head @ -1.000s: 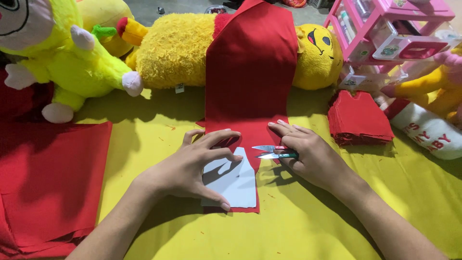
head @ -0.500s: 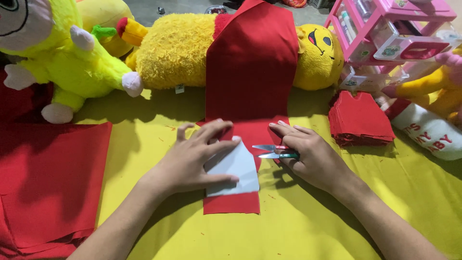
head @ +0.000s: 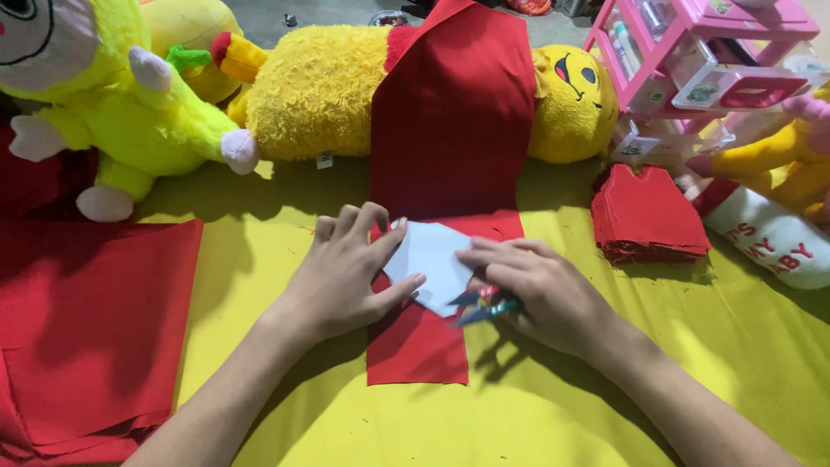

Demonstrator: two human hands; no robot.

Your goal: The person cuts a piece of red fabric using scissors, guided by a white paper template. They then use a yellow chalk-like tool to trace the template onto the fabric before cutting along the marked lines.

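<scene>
Pressing flat with the left hand a pale paper template, now turned askew since a moment ago atop the red felt strip, beside the right hand clamped on small scissors.

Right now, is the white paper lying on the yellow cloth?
No, the white paper lies on the red felt strip, pressed there by the left hand.
</scene>
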